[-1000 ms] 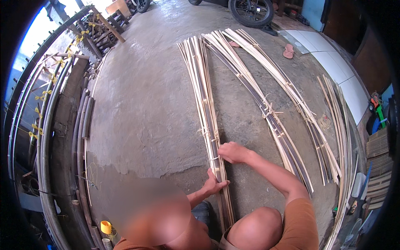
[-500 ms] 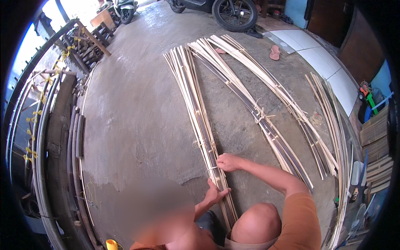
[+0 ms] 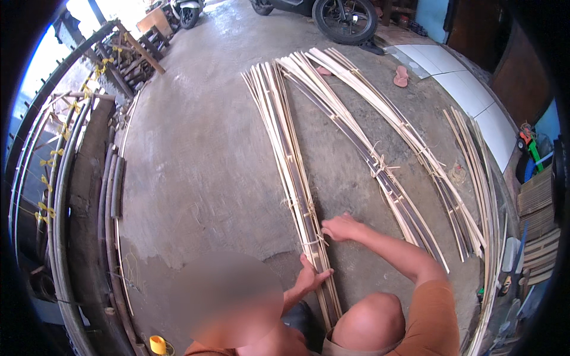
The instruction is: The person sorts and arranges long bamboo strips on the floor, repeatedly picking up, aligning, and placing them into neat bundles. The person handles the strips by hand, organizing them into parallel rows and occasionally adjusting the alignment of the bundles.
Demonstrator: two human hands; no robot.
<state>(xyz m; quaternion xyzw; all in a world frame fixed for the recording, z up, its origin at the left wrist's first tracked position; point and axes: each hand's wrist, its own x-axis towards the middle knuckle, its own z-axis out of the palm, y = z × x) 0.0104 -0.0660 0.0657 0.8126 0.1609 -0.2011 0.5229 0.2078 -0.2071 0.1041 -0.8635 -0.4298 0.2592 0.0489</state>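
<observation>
A long bundle of bamboo strips point(image 3: 292, 160), pale with some dark strips, lies on the floor and runs up to my knees. Around its near part my left hand point(image 3: 307, 276) is closed, thumb laid across the top. Just beyond that hand, a thin pale tie strip point(image 3: 311, 242) circles the bundle. My right hand point(image 3: 341, 228) is closed in a pinch beside the bundle's right edge, at the tie strip's end; its fingertips are small in view. A second tie point(image 3: 291, 203) sits farther up the bundle.
To the right lie a second tied bamboo bundle point(image 3: 380, 169), a third bundle point(image 3: 415, 142) and loose strips point(image 3: 475, 160). Dark poles point(image 3: 107, 196) line the left side. A yellow cup-like object point(image 3: 157, 344) stands at lower left; a motorcycle wheel point(image 3: 345, 21) and pink sandal point(image 3: 401, 76) are farther off.
My right hand has drawn away to the right from the top of the bundle, still pinched. My left hand keeps its hold. The whole view has shifted slightly.
</observation>
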